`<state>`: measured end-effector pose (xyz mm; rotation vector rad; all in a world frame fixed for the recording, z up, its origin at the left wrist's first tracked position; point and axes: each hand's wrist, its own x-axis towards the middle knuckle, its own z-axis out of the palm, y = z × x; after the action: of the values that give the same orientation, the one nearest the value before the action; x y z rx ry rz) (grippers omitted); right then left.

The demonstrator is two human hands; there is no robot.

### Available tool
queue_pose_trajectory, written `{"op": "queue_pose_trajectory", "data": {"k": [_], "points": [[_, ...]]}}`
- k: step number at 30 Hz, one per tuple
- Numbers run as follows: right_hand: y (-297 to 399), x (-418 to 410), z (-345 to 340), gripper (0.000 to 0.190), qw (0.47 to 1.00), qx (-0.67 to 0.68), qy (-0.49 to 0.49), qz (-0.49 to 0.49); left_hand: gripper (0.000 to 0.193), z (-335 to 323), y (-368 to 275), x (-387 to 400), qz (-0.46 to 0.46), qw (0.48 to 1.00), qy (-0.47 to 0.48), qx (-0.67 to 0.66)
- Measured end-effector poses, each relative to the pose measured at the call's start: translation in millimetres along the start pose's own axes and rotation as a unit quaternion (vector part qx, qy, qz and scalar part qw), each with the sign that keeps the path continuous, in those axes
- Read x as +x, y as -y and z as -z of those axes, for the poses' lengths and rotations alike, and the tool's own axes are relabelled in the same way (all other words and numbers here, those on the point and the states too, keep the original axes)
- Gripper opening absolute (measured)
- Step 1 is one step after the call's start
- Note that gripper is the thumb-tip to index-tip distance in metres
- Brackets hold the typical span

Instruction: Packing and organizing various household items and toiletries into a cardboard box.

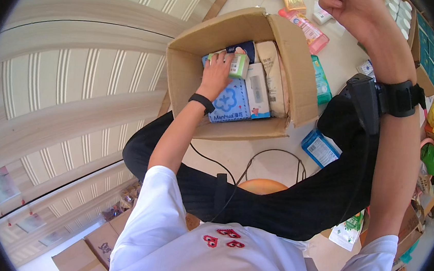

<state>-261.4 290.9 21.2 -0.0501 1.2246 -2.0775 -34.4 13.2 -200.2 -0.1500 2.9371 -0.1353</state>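
Note:
An open cardboard box (307,72) stands before my knees. Inside it, my left hand (216,71) lies over a small green and white box (239,66), fingers on its top. Beneath and beside this are a blue patterned pack (229,100), a white carton with a bottle picture (258,88), a beige pack (271,72) and a dark blue pack (246,49). My right hand (331,2) is at the top edge, partly cut off, with its fingers curled. It is past the box, near a white bottle (322,16); whether it holds something cannot be seen.
On the floor right of the box lie a pink bottle (311,33), a green pack (320,80) and a blue bottle (320,148). An orange pack (293,1) is farther off. A stool with a wire frame (263,186) is between my legs. Cartons with teal boxes (426,49) stand at right.

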Motion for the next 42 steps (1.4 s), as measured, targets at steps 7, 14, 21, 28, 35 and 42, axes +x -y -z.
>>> {"op": "queue_pose_trajectory", "data": {"k": [7,14,21,28,35,42], "points": [[0,4,-1,0.027,1.000,0.007,0.002,0.003,0.096,-14,12,23,-0.055,0.997,0.016,0.058],[5,1,6,0.026,1.000,0.015,-0.007,0.000,0.079,14,42,31,-0.011,0.857,0.235,-0.458],[-1,7,-10,0.026,0.997,0.055,0.056,-0.011,0.084,-22,77,16,0.191,0.945,0.138,-0.229],[-1,10,9,0.027,0.997,0.055,0.051,0.008,0.100,13,-61,21,-0.050,0.992,0.103,-0.044],[-1,18,10,0.028,0.994,0.072,0.082,-0.001,0.090,-32,-32,13,-0.258,0.944,0.006,0.203],[8,5,14,0.028,0.996,0.076,0.052,-0.002,0.080,-4,22,17,0.022,0.989,0.053,0.138]]}}
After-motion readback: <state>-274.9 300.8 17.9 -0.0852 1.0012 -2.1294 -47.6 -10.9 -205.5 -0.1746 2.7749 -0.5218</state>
